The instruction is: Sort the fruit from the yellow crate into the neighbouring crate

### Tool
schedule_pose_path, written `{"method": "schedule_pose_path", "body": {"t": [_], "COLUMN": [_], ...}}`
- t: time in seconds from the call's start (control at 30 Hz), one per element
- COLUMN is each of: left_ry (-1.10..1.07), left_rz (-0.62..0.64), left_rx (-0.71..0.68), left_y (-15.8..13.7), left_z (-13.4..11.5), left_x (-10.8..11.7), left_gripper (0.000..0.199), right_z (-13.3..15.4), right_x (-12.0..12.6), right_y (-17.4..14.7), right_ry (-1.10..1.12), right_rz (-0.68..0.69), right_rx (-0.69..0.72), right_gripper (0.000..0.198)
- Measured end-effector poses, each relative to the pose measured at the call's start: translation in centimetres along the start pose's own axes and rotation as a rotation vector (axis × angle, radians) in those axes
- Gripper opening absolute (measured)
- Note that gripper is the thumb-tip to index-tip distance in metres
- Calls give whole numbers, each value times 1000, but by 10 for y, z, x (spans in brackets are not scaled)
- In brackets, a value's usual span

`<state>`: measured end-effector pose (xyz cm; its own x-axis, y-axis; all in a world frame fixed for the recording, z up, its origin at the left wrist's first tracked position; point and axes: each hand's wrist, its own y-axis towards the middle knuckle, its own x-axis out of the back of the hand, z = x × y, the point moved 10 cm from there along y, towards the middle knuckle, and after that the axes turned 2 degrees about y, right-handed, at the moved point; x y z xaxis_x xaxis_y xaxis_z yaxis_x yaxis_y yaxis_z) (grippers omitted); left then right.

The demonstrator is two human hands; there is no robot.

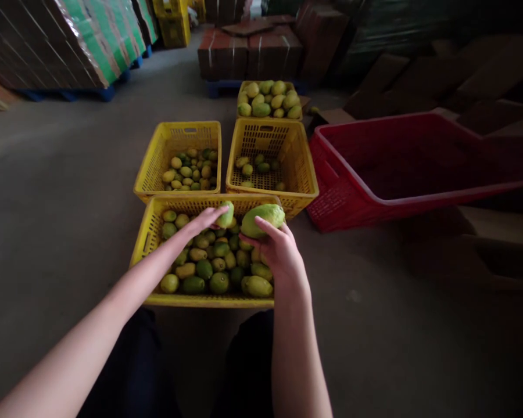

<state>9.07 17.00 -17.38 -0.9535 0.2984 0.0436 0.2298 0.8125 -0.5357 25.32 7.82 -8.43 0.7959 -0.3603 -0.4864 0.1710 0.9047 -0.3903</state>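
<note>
My left hand is closed on a green lemon above the far side of the near yellow crate. In my right hand is a much larger, pale green lemon, with the thumb laid over it. Both fruits are in the air, a little apart from each other. Below them the near crate holds many green and yellowish lemons of mixed sizes. My wrists and forearms cover part of the crate's contents.
Behind stand a yellow crate of small lemons and another yellow crate with several lemons. Farther back is a crate of large lemons. A red basket stands right, near cardboard boxes. Strapped stacks sit on pallets.
</note>
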Motion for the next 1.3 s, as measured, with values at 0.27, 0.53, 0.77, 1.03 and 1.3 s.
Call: {"method": "schedule_pose_path", "body": {"t": [0.27,0.53,0.77,1.03,1.3], "left_ry": [-308,-51,99,42,236], "left_rz": [-110,-348,-455,-445,-448], "left_rx": [-551,-785,-868,-851,-902], "left_y": [-104,-139,-140,-120,-131], "left_z": [-96,-58,-48,-42,-55], "left_x": [107,109,99,73,69], "left_gripper": [55,59,56,58,53], "right_z": [18,17,-2,-3,5], "right_x": [-65,-104,-101,-82,-81], "right_y": [10,-17,-16,-18,-18], "right_ry": [-722,-884,-940,-1022,-957], "right_rz": [15,62,114,-70,5], "right_rx": [437,718,788,821,860], "right_gripper": [54,57,52,51,50]}}
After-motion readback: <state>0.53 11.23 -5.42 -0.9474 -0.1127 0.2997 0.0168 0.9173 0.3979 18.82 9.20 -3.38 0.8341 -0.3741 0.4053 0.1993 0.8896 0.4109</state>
